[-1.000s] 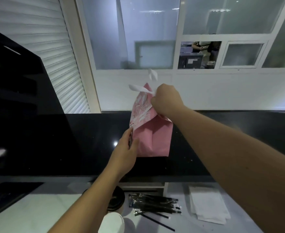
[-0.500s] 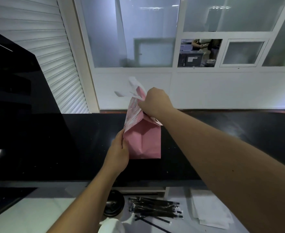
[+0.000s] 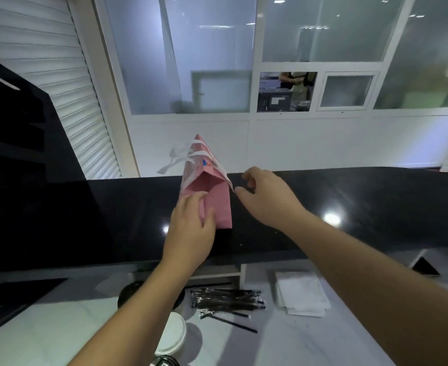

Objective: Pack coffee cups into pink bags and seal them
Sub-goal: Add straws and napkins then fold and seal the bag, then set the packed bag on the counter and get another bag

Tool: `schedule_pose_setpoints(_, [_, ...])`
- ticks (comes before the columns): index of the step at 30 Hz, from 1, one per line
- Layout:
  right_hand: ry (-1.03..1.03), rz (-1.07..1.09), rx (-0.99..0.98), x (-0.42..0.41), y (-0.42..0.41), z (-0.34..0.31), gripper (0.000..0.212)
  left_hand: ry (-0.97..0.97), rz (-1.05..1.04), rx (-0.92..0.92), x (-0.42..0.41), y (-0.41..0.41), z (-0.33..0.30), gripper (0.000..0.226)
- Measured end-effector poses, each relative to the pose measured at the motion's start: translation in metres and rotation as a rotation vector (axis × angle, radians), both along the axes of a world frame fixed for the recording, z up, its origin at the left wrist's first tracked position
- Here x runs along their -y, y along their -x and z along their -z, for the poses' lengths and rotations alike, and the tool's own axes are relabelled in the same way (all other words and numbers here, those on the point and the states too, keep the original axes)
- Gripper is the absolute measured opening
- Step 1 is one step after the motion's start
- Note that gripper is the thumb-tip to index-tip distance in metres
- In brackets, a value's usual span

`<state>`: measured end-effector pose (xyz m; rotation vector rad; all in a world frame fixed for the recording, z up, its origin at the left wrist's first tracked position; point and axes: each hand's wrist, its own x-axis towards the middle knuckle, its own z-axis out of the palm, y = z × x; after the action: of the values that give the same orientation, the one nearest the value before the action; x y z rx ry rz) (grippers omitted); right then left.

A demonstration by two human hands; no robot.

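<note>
A pink paper bag point(image 3: 217, 204) stands upright on the raised black counter point(image 3: 349, 202), its top pinched to a peak with white handles point(image 3: 180, 157) sticking out to the left. My left hand point(image 3: 191, 228) rests flat against the bag's lower left side, fingers spread. My right hand point(image 3: 267, 196) hovers just right of the bag's top edge, fingers apart, holding nothing. The bag's contents are hidden. A white-lidded cup point(image 3: 172, 336) stands on the lower white worktop under my left forearm.
On the lower worktop lie a bundle of black wrapped straws point(image 3: 228, 299), a stack of white napkins point(image 3: 302, 294) and a black lid point(image 3: 133, 291). A black panel point(image 3: 19, 180) rises at the left. White wall and windows lie behind the counter.
My right hand has let go of the bag's top and moved off to the right. The bag now stands alone, and my left hand has spread flat on its side.
</note>
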<state>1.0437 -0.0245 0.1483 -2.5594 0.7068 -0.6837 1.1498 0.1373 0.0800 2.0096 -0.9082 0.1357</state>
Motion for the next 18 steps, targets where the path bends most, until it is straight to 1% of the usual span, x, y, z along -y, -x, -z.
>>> schedule_pose_setpoints(4, [-0.013, 0.084, -0.046, -0.003, 0.059, 0.037, 0.053, -0.135, 0.107, 0.081, 0.013, 0.034, 0.009, 0.042])
schedule_pose_setpoints(9, [-0.069, 0.239, -0.132, -0.007, 0.137, 0.073, 0.052, -0.262, 0.251, 0.137, 0.032, 0.088, 0.026, 0.046])
schedule_pose_setpoints(11, [-0.070, 0.301, -0.164, -0.010, 0.173, 0.083, 0.050, -0.299, 0.299, 0.157, 0.040, 0.116, 0.029, 0.046])
schedule_pose_setpoints(14, [-0.049, 0.382, -0.160, -0.014, 0.234, 0.094, 0.047, -0.351, 0.360, 0.202, 0.054, 0.164, 0.032, 0.047])
schedule_pose_setpoints(18, [-0.091, 0.509, -0.167, -0.022, 0.323, 0.106, 0.052, -0.419, 0.460, 0.303, 0.070, 0.240, 0.037, 0.046])
